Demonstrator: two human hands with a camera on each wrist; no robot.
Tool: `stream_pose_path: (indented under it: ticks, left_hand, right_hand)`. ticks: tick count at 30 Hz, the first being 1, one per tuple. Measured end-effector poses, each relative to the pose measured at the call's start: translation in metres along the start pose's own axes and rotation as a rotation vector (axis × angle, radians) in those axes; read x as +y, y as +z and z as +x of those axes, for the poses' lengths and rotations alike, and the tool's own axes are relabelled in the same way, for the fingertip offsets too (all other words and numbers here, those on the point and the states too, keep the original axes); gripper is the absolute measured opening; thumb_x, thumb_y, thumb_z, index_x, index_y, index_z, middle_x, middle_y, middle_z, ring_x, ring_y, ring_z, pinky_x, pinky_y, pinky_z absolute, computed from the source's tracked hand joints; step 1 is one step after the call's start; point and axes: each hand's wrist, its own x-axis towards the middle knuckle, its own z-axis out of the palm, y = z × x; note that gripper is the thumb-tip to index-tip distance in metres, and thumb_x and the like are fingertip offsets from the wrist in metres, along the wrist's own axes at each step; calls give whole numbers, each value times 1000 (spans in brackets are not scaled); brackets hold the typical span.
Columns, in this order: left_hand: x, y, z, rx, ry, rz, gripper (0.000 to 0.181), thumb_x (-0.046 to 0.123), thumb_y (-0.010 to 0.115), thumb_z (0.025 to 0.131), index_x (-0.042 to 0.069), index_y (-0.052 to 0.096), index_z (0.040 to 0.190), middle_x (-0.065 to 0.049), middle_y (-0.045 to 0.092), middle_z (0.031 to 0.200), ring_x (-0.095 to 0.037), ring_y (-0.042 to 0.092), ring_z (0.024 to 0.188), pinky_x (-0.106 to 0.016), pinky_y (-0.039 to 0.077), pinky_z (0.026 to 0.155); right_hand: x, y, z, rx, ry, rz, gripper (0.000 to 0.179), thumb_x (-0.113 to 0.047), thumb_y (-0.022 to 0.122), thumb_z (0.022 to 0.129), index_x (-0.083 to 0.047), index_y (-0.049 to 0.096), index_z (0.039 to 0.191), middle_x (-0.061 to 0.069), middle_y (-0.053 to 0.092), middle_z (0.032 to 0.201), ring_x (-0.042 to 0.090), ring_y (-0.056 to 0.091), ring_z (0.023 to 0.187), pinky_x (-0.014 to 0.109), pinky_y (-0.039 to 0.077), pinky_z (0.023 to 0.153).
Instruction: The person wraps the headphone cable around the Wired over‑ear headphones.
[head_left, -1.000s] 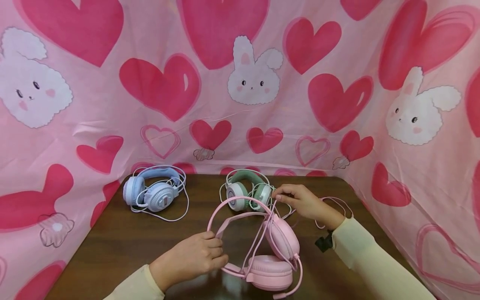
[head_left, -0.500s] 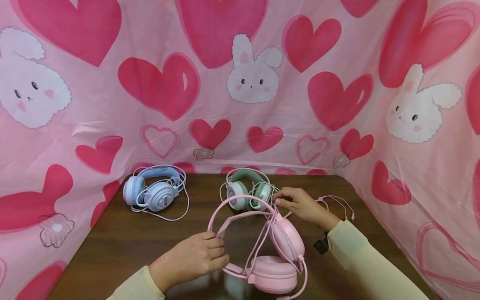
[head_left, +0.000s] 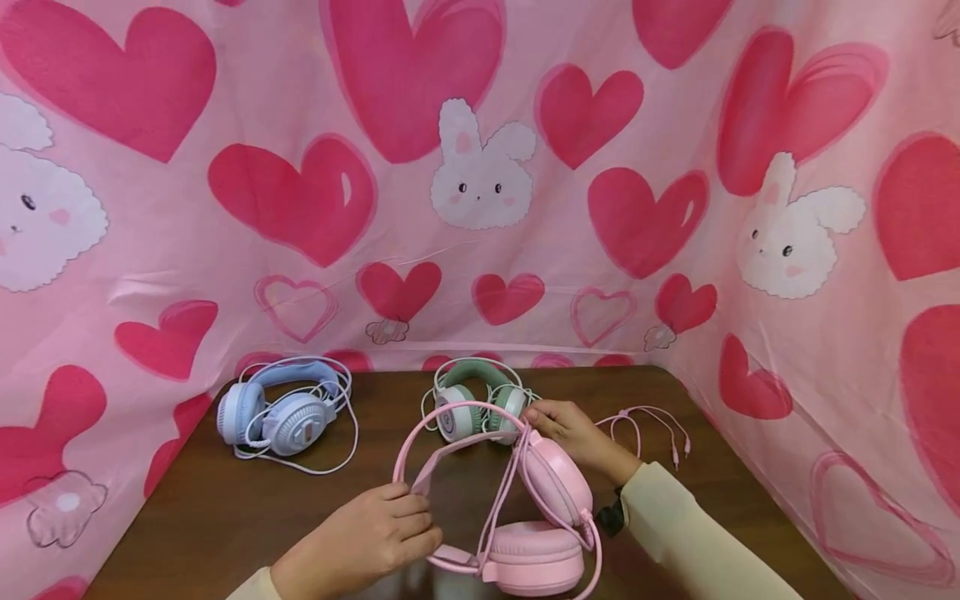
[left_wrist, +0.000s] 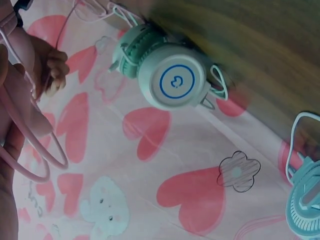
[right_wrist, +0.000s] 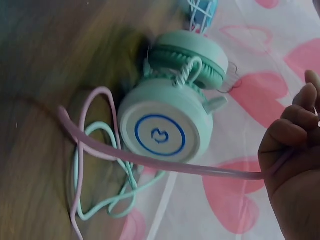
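Note:
A pair of pink headphones with a thin microphone boom is held tilted close over the near part of the table. My left hand grips its headband at the left side. Pink cord strands run across the headband opening, beside the upper ear cup. At the top of that cup my right hand holds the pink cable, which enters the curled fingers in the right wrist view. Two small plugs at the cable's far end lie on the table to the right.
Green and white headphones stand at the back middle, partly behind the pink headband. Light blue headphones with a loose white cord sit at the back left. Pink cloth printed with hearts and rabbits surrounds the dark wooden table.
The head view has tilted up and turned slightly right. My right hand stays near the upper ear cup, still on the cable, while the cable's loose end has shifted on the table. The left grip is unchanged.

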Motion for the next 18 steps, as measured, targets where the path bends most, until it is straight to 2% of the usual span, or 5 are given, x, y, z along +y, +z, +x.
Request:
stream_pose_path:
  ticks: [4,9,13,15,18]
  left_hand:
    - [-2,-7,-4,51,-4,-6,32,5,35,100,15,65,95,2,63,88,-14,62,87,-30,48,79]
    - [-3,-21,-11,83,11,22,33,5,34,102,13,64,90,2,62,84,-13,62,82,-28,47,73]
    - [-5,-21,-4,74,-26,-37,34,5,34,101,13,67,98,0,65,92,-16,62,89,-31,48,80]
    - [-5,-17,2,69,-50,-50,35,4,34,101,14,68,100,1,66,94,-17,63,90,-32,49,83]
    - [-6,-9,12,83,-68,-35,35,3,35,101,13,68,99,1,66,93,-17,62,89,-32,50,82]
  right_hand:
    - [10,19,1,21,-42,105,28,2,41,101,-5,64,86,-8,56,78,7,52,75,26,45,67]
    - [15,42,15,20,-135,228,28,-11,43,103,4,65,92,2,64,85,7,56,84,25,47,76]
    - [13,34,15,43,-188,229,18,0,48,97,3,64,91,6,65,89,7,57,87,24,46,80]
    - [10,27,11,46,-168,241,17,6,47,95,4,64,95,5,64,91,9,56,87,23,47,78]
    - [-11,19,3,54,-163,291,22,-3,46,99,7,65,105,0,65,99,8,56,90,22,47,77]
